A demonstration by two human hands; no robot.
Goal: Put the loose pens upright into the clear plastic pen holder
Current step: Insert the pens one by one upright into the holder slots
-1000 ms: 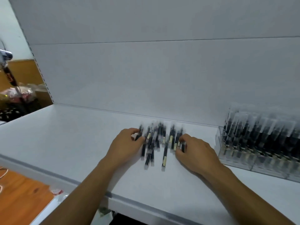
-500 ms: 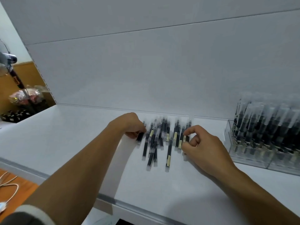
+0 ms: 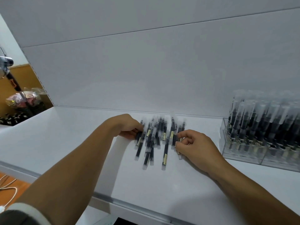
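Pens lie loose in a flat pile on the shelf, mid-way along it and close to the back panel. Most point front to back, and a few stick out toward the front edge.

The left hand is at the pile's left edge. Its wrist is bent and its fingers are curled round the outermost pens. A second ago it lay flatter, palm down, beside the pile. Since then the forearm has swung across from the lower left.

The right hand is at the pile's right edge, with thumb and forefinger pinching a pen or two and the other fingers curled. One more pen lies partly under this hand. A second ago it also lay flatter. Half a second ago it already had this pinch.

The pile has stayed in the same place, with nothing lifted.

The holder stands well to the right on the same shelf, apart from the pile. It is crowded with racked pens, upright with caps up and blurred.
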